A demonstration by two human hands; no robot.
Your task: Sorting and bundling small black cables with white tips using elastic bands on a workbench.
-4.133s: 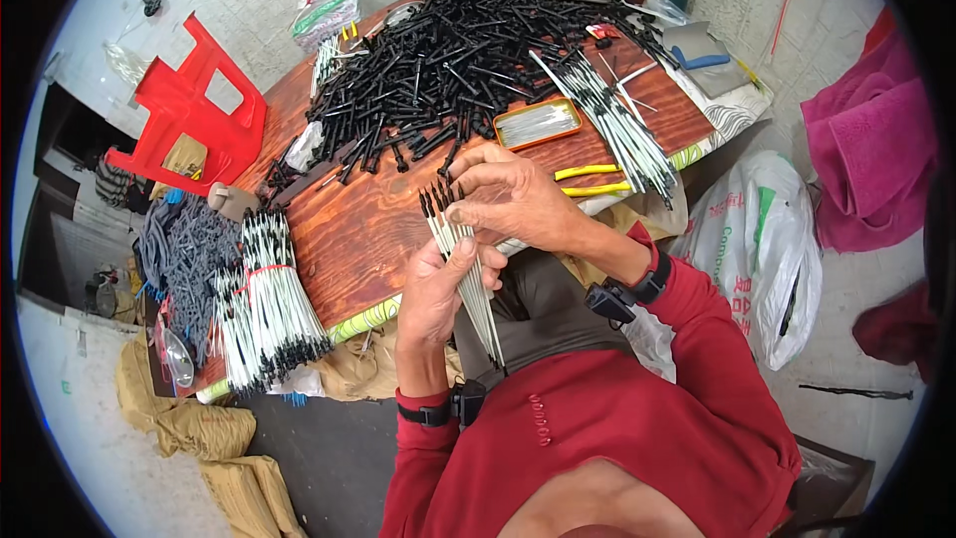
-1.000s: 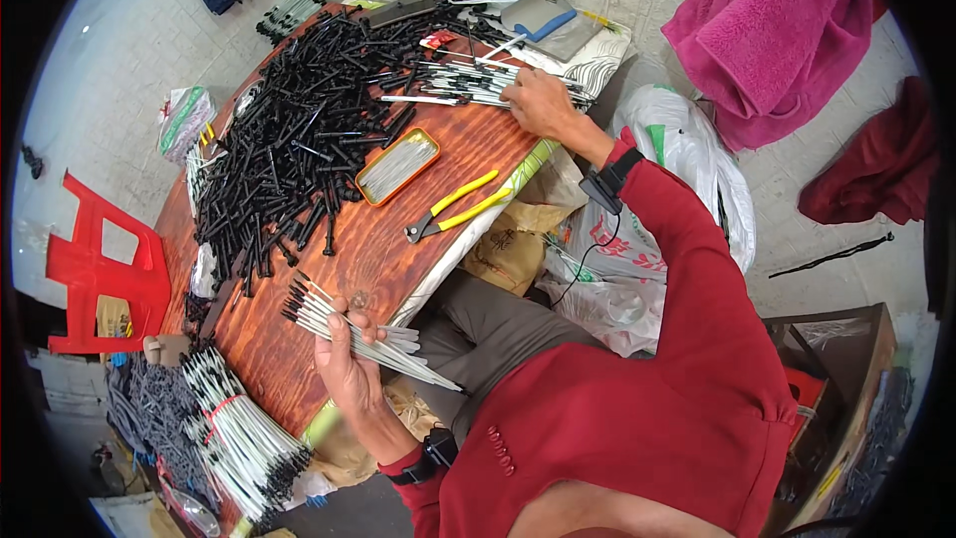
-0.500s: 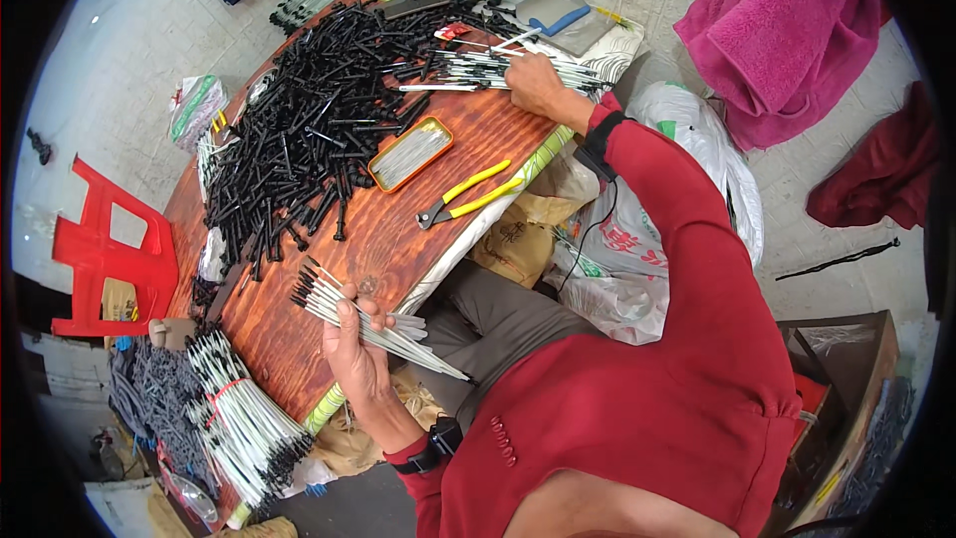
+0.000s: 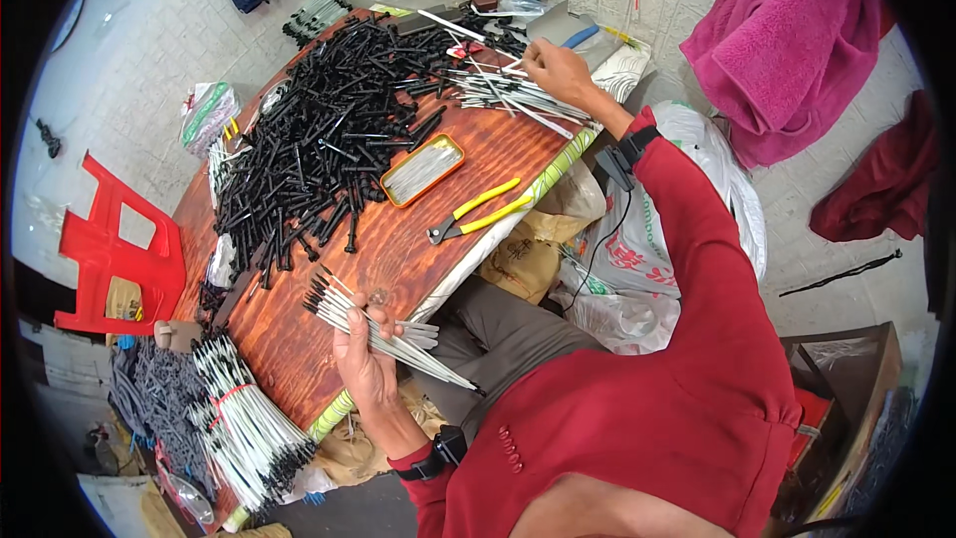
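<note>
The left hand (image 4: pixel 370 367) holds white rods (image 4: pixel 423 357) snugly, apparently bunching their black tips (image 4: pixel 317 295), while the right hand (image 4: pixel 560 72), grip unclear, is by loose rods (image 4: pixel 498 93).

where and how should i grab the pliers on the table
Probably by the yellow handles, with the right hand coming from the right. The pliers lie on the table with the handles spread toward the right and the dark head pointing left, so that hand could close around both handles.

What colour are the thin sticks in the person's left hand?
The thin sticks are white with black tips; the head view shows them best.
</note>
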